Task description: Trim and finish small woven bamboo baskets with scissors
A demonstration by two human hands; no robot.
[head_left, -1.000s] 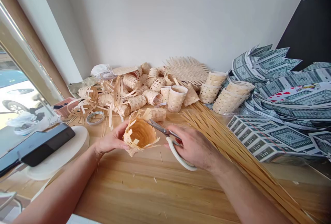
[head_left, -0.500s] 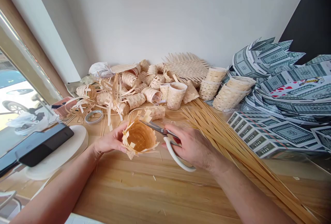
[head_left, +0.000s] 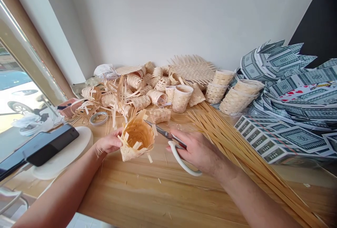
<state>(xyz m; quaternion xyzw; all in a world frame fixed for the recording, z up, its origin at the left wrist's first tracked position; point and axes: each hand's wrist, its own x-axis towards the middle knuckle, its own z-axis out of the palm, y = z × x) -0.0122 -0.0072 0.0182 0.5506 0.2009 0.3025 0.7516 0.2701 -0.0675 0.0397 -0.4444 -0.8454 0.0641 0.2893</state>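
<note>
A small woven basket [head_left: 137, 151] of pale wood strips is held tilted, its mouth facing me and loose strip ends sticking out round the rim. My left hand [head_left: 109, 143] grips its left side, thumb in front; the other fingers are partly hidden behind it. My right hand [head_left: 196, 151] is closed around scissors [head_left: 175, 145] with white handles and dark blades. The blades point left, with their tips at the right side of the basket's rim; whether they touch a strip I cannot tell.
A heap of woven baskets [head_left: 137, 80] lies against the wall. Finished-looking cups [head_left: 181, 98] stand beside it. Long flat strips [head_left: 231, 151] run along the right, near folded playing cards [head_left: 292, 133]. At left are a phone [head_left: 52, 145] and a tape roll [head_left: 98, 118].
My left hand has turned the basket and shifted it slightly left, so its rim strips sit differently. The scissors stay near the rim in my right hand. The whole view has shifted slightly.
</note>
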